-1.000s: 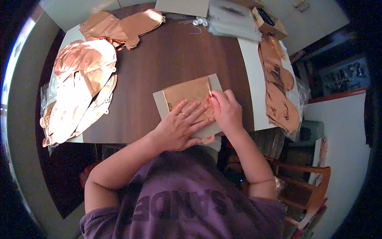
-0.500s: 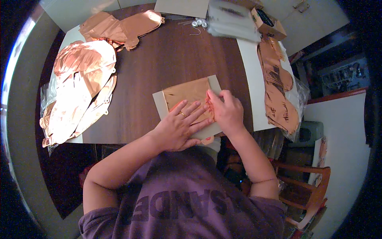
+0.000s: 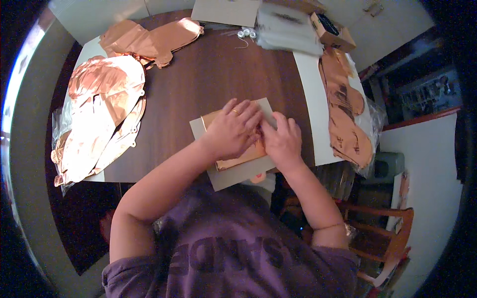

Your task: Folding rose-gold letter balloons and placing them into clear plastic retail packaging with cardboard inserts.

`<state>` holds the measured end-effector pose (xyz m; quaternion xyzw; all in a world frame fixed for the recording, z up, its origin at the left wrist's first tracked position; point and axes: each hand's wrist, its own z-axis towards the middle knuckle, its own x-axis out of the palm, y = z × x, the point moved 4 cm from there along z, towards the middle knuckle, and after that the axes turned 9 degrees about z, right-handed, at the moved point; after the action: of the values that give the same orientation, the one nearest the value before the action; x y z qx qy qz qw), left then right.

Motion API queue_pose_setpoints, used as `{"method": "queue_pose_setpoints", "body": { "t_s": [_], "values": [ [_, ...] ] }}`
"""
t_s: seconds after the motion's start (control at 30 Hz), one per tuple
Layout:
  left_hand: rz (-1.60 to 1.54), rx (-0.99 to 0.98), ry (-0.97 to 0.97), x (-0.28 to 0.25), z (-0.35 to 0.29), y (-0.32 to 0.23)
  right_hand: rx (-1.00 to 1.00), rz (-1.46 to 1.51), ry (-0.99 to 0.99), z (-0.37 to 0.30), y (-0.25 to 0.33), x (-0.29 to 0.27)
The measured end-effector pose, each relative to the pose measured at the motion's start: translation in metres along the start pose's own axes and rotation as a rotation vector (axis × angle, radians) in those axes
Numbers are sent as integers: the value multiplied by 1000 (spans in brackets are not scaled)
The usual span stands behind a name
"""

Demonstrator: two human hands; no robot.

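Note:
A copper-coloured foil balloon [image 3: 241,161], folded into a flat packet, lies on a grey card [image 3: 229,180] at the near edge of the table. My left hand [image 3: 229,126] rests across the packet with its fingers stretched out, a ring on one of them. It hides much of the foil's upper part. My right hand [image 3: 283,136] is at the packet's right edge, thumb toward my left fingertips and the other fingers curled. Crumpled foil shows between the two hands, pinched at the right hand's thumb.
Shiny copper foil balloons lie in a pile [image 3: 107,99] on the left, with more foil [image 3: 164,42] behind. Others [image 3: 345,109] lie at the right. Small white ribbon rolls [image 3: 247,34], clear plastic bags [image 3: 288,30] and an open carton [image 3: 330,32] stand at the back. A wooden chair [image 3: 382,238] is lower right.
My left hand has slid up and away from me over the foil, uncovering the packet's near edge and the card's near corner. My right hand stays at the right edge, its fingers slightly shifted.

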<state>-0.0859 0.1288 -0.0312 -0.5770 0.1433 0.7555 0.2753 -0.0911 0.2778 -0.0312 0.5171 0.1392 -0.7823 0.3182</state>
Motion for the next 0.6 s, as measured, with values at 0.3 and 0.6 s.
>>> {"method": "queue_pose_setpoints", "body": {
  "t_s": [0.3,0.6],
  "values": [
    [128,-59,47,-9,-9,9,31,9,0,2,3,-4],
    [76,-147,55,1,-28,-4,25,132,90,9,-1,-8]
  ]
}}
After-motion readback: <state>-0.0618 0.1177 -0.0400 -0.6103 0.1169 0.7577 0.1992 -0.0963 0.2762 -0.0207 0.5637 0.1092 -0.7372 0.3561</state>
